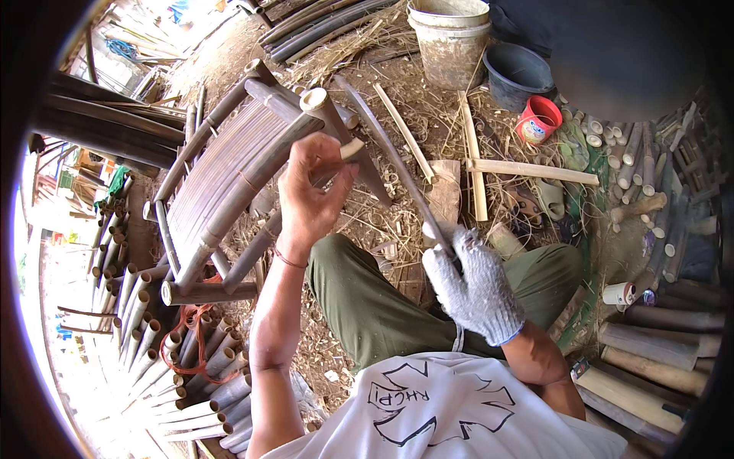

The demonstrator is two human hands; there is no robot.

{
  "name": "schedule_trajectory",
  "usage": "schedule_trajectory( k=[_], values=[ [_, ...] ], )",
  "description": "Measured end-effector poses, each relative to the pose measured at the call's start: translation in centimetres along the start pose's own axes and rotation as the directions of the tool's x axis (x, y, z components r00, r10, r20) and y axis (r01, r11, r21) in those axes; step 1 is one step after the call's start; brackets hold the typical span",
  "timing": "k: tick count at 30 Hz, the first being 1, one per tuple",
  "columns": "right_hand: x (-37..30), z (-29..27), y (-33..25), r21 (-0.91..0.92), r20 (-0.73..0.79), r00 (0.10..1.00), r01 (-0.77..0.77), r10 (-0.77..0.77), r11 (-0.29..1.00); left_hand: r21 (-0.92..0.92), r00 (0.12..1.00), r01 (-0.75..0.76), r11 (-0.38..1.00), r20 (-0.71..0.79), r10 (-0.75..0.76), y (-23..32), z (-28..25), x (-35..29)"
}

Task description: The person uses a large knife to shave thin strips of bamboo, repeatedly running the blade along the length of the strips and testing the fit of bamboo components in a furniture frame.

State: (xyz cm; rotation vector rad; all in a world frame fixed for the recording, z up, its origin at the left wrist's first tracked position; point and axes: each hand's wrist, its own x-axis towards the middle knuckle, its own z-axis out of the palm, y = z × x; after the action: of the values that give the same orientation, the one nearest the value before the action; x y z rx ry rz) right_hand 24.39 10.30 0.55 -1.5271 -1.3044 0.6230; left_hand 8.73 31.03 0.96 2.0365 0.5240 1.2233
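Note:
My bare left hand (312, 187) is raised over the near corner of a bamboo chair (222, 200), its thumb and fingers curled into a ring. A short pale bamboo piece (352, 148) shows at its fingertips. The chair has a slatted panel and dark round poles, and lies tilted to my left. In a grey-white knitted glove, my right hand (474, 284) grips the lower end of a long, narrow dark strip (390, 153). The strip slants up and away to the left; whether it is a blade or split bamboo I cannot tell. My hands are apart.
Split pale bamboo strips (535, 170) and shavings litter the ground ahead. A dirty white bucket (451, 50), a dark basin (518, 75) and a red tub (540, 119) stand beyond. Bundled bamboo poles (138, 321) crowd the left; more cut poles (650, 344) are stacked at right.

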Motion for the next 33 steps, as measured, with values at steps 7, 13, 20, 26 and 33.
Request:
schedule_trajectory(
  k=[7,13,20,26,33],
  values=[
    [0.4,0.8,-1.1,-0.165,0.028,0.995,0.097,-0.093,0.982,0.124,0.994,-0.075,0.989,0.085,0.065,1.4,0.3,-0.9],
    [0.0,0.9,-1.3,-0.131,0.041,0.998,0.044,-0.039,0.990,0.113,0.992,-0.085,0.990,0.106,0.073,1.6,0.6,-1.1],
    [0.5,0.9,-0.5,-0.174,0.028,0.997,0.072,-0.068,0.982,0.258,0.993,0.031,0.966,0.106,-0.060,4.0,0.4,-0.2],
    [2.1,0.0,-0.4,-0.246,0.039,0.999,0.010,0.000,0.969,0.153,0.978,-0.173,0.973,-0.089,0.188,12.5,0.7,7.3],
    [3.2,1.6,1.3,-0.190,0.058,0.992,-0.101,0.114,0.977,0.487,0.866,-0.433,0.758,0.457,0.201,0.8,5.4,11.0]
  ],
)
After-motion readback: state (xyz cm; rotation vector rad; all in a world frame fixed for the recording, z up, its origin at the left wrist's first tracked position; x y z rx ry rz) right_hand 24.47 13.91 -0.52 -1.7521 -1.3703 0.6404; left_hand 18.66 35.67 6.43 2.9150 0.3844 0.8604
